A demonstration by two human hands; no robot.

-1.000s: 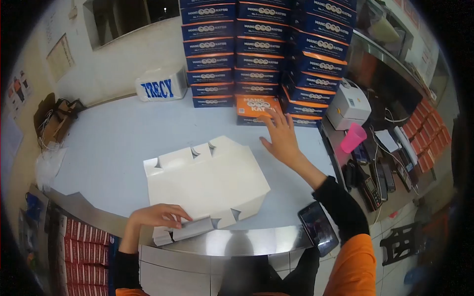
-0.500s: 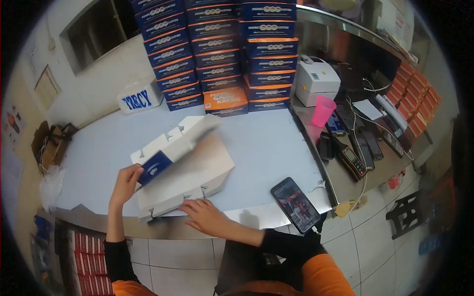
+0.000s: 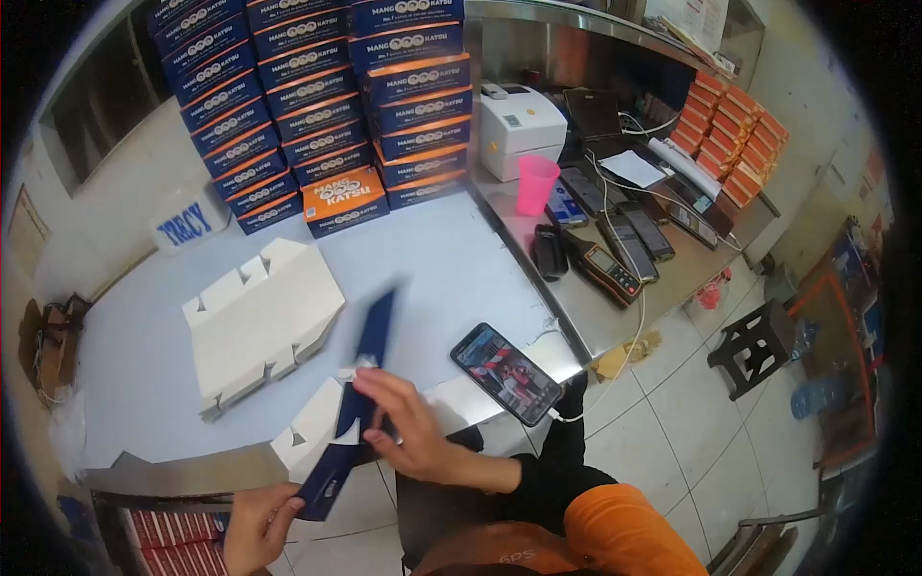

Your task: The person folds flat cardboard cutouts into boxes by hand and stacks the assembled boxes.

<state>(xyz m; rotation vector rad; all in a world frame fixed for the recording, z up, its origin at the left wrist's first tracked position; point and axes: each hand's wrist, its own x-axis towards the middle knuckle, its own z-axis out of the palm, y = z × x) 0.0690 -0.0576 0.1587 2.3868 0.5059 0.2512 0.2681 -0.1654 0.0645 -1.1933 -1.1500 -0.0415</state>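
Note:
A flat cardboard box blank (image 3: pixel 312 429), white inside and dark blue outside, is tilted over the table's front edge. My left hand (image 3: pixel 259 526) pinches its blue lower corner between thumb and fingers. My right hand (image 3: pixel 408 432) grips the blank's right side near a cut flap, the thumb apart from the bent fingers. One blue panel at its upper end is blurred by motion. Left of centre lies a pile of white blanks (image 3: pixel 259 326) with notched edges. A phone (image 3: pixel 507 374) with a lit screen and a plugged-in cable lies to the right of my right hand.
Tall stacks of blue and orange boxes (image 3: pixel 317 125) stand at the back. On the right counter are a white label printer (image 3: pixel 521 130), a pink cup (image 3: pixel 536 185), a handheld meter (image 3: pixel 607 269) and several phones. A black stool (image 3: pixel 754 346) stands on the floor.
Both hands have drawn the top blank off the pile, toward me and to the right. My right hand has moved from the pile's edge onto the blank. The camera view has turned right.

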